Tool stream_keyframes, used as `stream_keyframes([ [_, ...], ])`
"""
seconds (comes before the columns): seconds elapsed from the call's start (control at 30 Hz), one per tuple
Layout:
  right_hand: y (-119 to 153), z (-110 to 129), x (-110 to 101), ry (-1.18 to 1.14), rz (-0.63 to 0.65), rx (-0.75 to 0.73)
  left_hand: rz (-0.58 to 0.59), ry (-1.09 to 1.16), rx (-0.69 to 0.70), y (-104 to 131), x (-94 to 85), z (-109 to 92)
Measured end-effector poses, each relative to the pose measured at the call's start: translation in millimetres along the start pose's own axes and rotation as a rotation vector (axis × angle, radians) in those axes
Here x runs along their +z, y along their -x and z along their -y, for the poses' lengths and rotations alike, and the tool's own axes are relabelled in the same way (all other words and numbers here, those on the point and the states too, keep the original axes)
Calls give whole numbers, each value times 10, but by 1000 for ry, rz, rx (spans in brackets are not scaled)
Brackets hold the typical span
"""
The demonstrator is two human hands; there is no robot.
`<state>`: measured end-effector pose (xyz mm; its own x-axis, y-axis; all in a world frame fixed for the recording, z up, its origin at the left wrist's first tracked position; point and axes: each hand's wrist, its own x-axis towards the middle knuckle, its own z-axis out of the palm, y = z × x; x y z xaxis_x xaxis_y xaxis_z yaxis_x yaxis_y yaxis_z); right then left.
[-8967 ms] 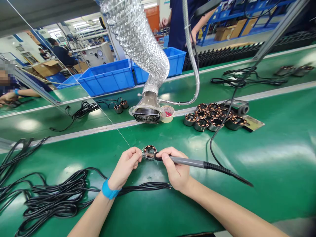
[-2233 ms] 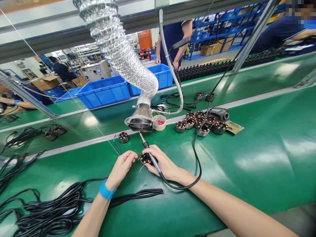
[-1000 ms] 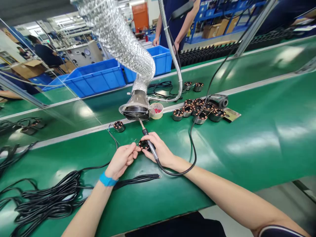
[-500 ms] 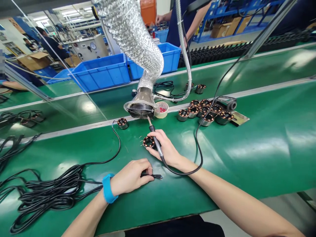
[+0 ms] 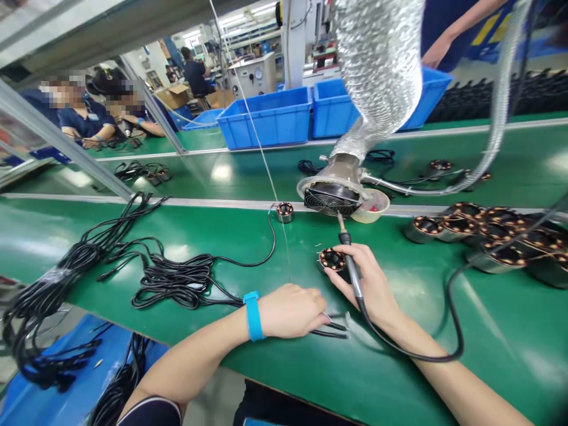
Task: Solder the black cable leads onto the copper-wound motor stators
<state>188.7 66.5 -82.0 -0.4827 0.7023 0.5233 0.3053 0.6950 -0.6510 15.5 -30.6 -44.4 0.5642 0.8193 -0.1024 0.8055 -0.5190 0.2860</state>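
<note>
My left hand (image 5: 290,310), with a blue band at its wrist, is closed around black cables, whose cut ends (image 5: 335,335) stick out past the fingertips to the right. A soldering iron (image 5: 353,271) lies across my right hand (image 5: 376,290), tip pointing up toward the fume extractor's fan grille (image 5: 331,202). The thumb and fingers of that hand also reach to the rim of a motor stator (image 5: 331,260) with copper windings, standing on the green bench. Its right side is partly hidden by the hand and the iron. Another stator (image 5: 284,212), with a cable attached, stands farther back.
Several stators (image 5: 499,260) are grouped at the right. A pale tape roll (image 5: 371,207) lies beside the extractor. Coiled black cables (image 5: 177,281) cover the left of the bench, and a cable bundle (image 5: 48,296) hangs over its edge. Blue bins (image 5: 266,121) and co-workers are behind.
The view has swung left, bringing the cable bundle and seated co-workers into sight. My left hand has turned more palm-down with the cables. My right hand keeps the iron and stator.
</note>
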Motion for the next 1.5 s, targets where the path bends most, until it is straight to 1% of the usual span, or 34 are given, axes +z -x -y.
stream_keyframes([
  [0.1,2,-15,13,13,-8,-12,-167,66,-32,18,-116,44],
  [0.23,-8,-27,12,-10,3,-21,-478,297,-98,67,-254,66],
  [0.27,-11,-26,11,-16,3,-20,-522,329,-105,72,-257,63],
  [0.3,-12,-23,9,-20,3,-17,-538,349,-98,71,-245,56],
  [0.37,-8,-13,5,-26,-4,-5,-511,378,-69,52,-184,42],
  [0.43,2,-2,0,-39,-4,8,-466,433,-72,16,-103,35],
  [0.53,15,5,-16,-73,18,25,-472,574,-176,-43,-25,55],
  [0.63,20,25,-38,-115,38,15,-491,737,-254,-79,-36,97],
  [0.77,22,129,-75,-170,39,4,-478,877,-261,-91,-92,118],
  [0.83,23,204,-96,-201,3,7,-470,906,-261,-93,-99,111],
  [0.93,28,301,-107,-307,-33,14,-463,914,-268,-98,-86,97],
  [1.1,56,374,-55,-457,-70,48,-435,932,-288,-109,-37,91],
  [1.17,69,390,-24,-492,-106,73,-458,967,-324,-110,0,91],
  [1.27,89,419,27,-513,-181,120,-543,1017,-367,-107,63,91],
  [1.37,115,444,71,-498,-243,162,-628,1019,-383,-108,92,99],
  [1.43,133,455,79,-476,-240,164,-658,1025,-413,-113,81,111],
  [1.5,148,467,62,-421,-217,132,-668,1032,-451,-120,57,123],
])
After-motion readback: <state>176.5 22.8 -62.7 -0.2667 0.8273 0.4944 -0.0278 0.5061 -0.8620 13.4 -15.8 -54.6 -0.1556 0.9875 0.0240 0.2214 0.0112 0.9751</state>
